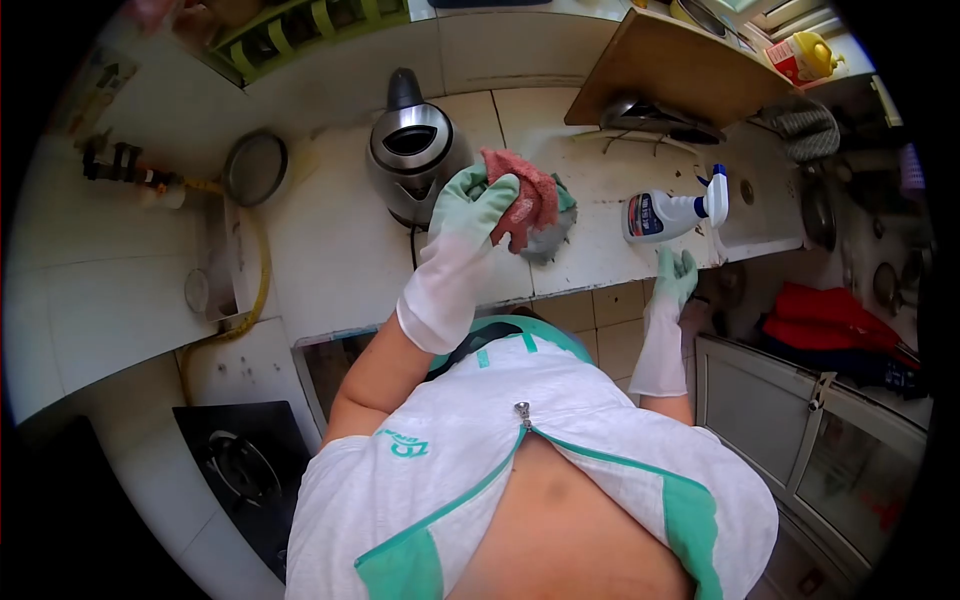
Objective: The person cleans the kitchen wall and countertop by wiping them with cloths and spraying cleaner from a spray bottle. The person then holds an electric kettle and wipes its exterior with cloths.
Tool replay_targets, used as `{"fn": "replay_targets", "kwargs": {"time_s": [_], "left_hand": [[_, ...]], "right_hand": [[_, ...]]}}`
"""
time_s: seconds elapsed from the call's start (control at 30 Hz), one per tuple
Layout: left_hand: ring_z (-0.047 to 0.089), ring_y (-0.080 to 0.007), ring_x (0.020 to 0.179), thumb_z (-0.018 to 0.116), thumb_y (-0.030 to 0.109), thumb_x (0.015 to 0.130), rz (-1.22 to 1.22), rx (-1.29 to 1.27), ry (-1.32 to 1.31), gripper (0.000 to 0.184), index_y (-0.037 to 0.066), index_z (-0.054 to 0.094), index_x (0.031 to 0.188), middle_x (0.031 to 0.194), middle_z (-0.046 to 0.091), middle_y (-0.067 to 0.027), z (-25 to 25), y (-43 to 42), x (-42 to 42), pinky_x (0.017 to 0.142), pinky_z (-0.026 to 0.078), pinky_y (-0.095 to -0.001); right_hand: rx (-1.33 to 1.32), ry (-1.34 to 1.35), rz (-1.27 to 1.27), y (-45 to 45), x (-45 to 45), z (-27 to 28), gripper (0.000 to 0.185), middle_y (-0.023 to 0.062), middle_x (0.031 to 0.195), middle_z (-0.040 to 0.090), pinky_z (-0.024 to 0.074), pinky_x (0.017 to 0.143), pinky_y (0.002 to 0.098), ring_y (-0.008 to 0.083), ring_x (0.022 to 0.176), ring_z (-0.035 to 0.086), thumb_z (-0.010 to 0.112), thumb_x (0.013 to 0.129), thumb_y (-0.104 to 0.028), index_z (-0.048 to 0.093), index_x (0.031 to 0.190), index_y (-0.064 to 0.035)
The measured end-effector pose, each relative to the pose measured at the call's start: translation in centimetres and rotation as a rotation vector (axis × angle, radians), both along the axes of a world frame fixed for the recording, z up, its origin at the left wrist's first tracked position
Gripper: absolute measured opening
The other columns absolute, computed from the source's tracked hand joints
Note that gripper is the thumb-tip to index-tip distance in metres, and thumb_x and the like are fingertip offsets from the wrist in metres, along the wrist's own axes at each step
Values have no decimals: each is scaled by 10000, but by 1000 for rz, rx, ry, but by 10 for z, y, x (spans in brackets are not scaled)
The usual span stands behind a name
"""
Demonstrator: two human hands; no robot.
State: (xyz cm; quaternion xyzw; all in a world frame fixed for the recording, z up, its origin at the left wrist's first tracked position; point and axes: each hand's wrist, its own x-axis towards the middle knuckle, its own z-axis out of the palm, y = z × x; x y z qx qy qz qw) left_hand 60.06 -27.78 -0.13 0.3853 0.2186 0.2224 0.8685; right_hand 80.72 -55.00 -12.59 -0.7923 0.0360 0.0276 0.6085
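Note:
My left hand [470, 205], in a green and white rubber glove, grips a crumpled reddish cloth [527, 200] above the counter. Partly behind that cloth, a grey and green rag [548, 240] lies on the white tiles. Just left of my left hand, a steel electric kettle [405, 150] with a black handle stands upright. My right hand [676, 275], gloved the same way, hangs at the counter's front edge with its fingers apart and nothing in them. Beyond it, a white spray bottle [665, 215] with a blue trigger head rests on the counter.
A wooden board [680, 75] leans at the back, with a dark metal pan-like item [660, 118] before it. The sink [755, 215] is to the right. A round lid [255, 168] leans against the left wall near a yellow hose [262, 270]. A black stove [245, 470] sits lower left.

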Motion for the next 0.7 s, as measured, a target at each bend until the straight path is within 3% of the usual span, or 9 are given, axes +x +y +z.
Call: {"fn": "replay_targets", "kwargs": {"time_s": [0.1,0.2,0.3,0.37,0.4,0.47,0.5,0.6,0.7], "left_hand": [[632,-110,746,652,167,920,49,8,0,183,22,648,1031,855,669,-25,-4,1,-3,633,494,-259],[641,-110,776,643,185,935,33,27,-6,202,17,654,1047,875,677,-31,13,-2,-8,671,509,-255],[639,-105,784,644,195,942,90,37,98,215,19,657,1064,890,683,-34,21,-3,-6,690,517,-254],[606,-84,683,620,177,954,158,-10,13,205,10,640,1072,844,672,-33,41,1,-9,551,475,-232],[589,-73,633,607,169,961,194,-33,-29,201,6,632,1076,822,666,-32,47,4,-11,481,454,-221],[609,-78,712,628,137,942,173,70,10,233,-2,617,1129,889,677,-30,44,14,-14,574,485,-216],[611,-77,740,626,116,938,165,115,16,244,-4,610,1149,912,677,-27,45,14,-15,604,493,-219],[617,-75,815,623,69,927,149,188,61,282,-6,592,1197,963,678,-22,45,12,-23,690,509,-229],[616,-88,903,634,73,921,157,200,86,330,-2,572,1236,1017,668,-39,40,16,-29,784,505,-247]], "right_hand": [[62,58,193,8,-49,14,438,27,1038,564,474,721,270,79,806,500,716,878,-180,523,1221,11],[301,-98,807,83,-97,82,561,134,1237,548,395,1050,369,232,1183,525,695,877,-223,471,1334,14],[522,87,958,149,-113,116,414,80,1020,624,492,807,302,154,894,600,683,896,-230,556,1228,-19],[406,236,1086,167,-113,123,322,39,879,645,489,650,259,101,723,591,670,911,-228,596,1160,-38],[450,258,1028,173,-117,125,277,20,829,635,461,606,248,83,671,562,660,919,-222,608,1127,-45],[533,299,910,183,-121,131,194,-17,730,615,403,516,224,47,566,505,641,935,-209,634,1059,-60],[493,387,956,182,-118,136,294,5,1052,664,505,749,260,70,900,595,618,953,-151,606,1225,-42],[632,206,917,193,-133,164,168,15,817,648,451,559,218,62,667,566,596,959,-162,648,1070,-47],[670,193,867,198,-130,146,194,30,896,669,494,618,240,82,706,597,575,969,-142,636,1110,-24]]}}
